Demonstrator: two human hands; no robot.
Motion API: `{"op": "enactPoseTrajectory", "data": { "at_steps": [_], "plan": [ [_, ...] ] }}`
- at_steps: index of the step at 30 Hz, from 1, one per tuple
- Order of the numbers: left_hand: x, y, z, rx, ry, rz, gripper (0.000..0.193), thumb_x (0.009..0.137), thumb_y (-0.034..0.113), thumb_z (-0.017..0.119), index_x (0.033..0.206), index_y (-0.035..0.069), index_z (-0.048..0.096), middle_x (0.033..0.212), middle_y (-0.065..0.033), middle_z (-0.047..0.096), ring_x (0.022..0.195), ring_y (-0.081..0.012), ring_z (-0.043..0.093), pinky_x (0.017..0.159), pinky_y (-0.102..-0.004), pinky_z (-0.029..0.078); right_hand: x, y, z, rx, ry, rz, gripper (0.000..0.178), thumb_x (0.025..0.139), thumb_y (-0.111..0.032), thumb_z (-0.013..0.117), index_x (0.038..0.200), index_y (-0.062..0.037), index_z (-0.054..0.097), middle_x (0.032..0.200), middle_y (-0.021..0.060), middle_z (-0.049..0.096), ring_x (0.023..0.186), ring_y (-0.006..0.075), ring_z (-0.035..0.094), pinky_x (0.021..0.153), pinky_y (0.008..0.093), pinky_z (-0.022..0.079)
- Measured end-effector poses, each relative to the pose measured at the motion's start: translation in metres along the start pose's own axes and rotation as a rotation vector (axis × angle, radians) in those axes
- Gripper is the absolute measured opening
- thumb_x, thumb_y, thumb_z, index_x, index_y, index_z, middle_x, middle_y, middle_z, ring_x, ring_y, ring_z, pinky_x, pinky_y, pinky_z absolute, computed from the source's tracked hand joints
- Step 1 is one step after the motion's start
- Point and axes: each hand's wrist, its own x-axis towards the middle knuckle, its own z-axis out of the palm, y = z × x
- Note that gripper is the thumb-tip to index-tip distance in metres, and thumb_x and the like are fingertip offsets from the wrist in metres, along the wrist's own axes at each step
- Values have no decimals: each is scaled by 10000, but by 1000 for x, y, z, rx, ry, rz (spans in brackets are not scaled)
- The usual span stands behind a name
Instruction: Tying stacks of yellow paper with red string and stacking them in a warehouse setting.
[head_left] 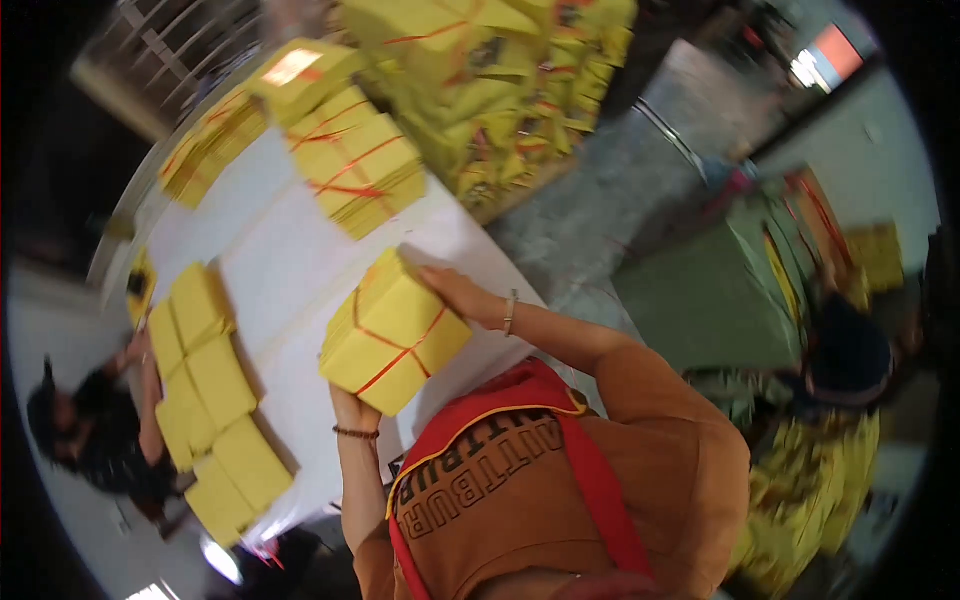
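Note:
Between my two hands is a thick bundle of yellow paper (400,335), tied crosswise with red string. It is tilted over the near edge of the white table; whether it touches the tabletop I cannot tell. My left hand (355,408) grips its lower left end, with the fingers mostly hidden beneath it. My right hand (462,297) presses against its upper right side, fingers closed along the edge. Farther up the table lies a larger tied stack of yellow paper (355,165), the thing nearest to the bundle.
The white table (280,290) carries rows of yellow paper stacks (215,380) on its left side, where another person (100,430) reaches toward them. A big yellow heap (500,90) stands beyond. To the right are a green wrapped bale (710,280) and a second person (850,350).

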Motion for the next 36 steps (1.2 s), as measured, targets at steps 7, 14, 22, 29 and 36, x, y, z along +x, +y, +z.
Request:
{"op": "enactPoseTrajectory", "data": {
  "at_steps": [7,14,22,29,36],
  "plan": [
    [8,-11,7,132,29,-70,568,911,505,295,1307,100,336,1307,-77,412,1161,-238,442,945,-387,408,-37,18,-5,69,138,194,506,916,-432,275,1152,-58,521,1083,134,578,958,236,554,865,327,376],
    [4,-1,37,263,-115,61,667,899,561,211,1342,67,272,1337,-73,376,1214,-209,375,1007,-347,312,-70,0,-24,362,120,113,464,936,-383,300,1268,-82,421,1193,36,467,1057,120,438,887,257,357],
    [5,42,73,360,-218,284,645,905,543,227,1338,69,288,1323,-70,394,1199,-193,399,974,-343,353,-45,-84,-34,50,86,-234,417,911,-397,374,1226,-136,453,1006,-28,529,896,84,486,742,250,408],
    [55,147,160,323,-282,427,504,947,420,269,1298,69,355,1281,-78,443,1157,-179,446,968,-313,374,52,-195,-71,316,-120,-18,438,917,-387,368,1214,-76,446,1141,26,533,1033,149,514,738,313,491],
    [171,213,196,422,-107,215,648,867,607,267,1269,117,404,1307,-111,404,1196,-272,361,944,-524,271,183,-240,-102,-218,-40,116,493,857,-567,331,1099,-168,491,891,-34,538,749,84,497,509,233,474]
  ]
}}
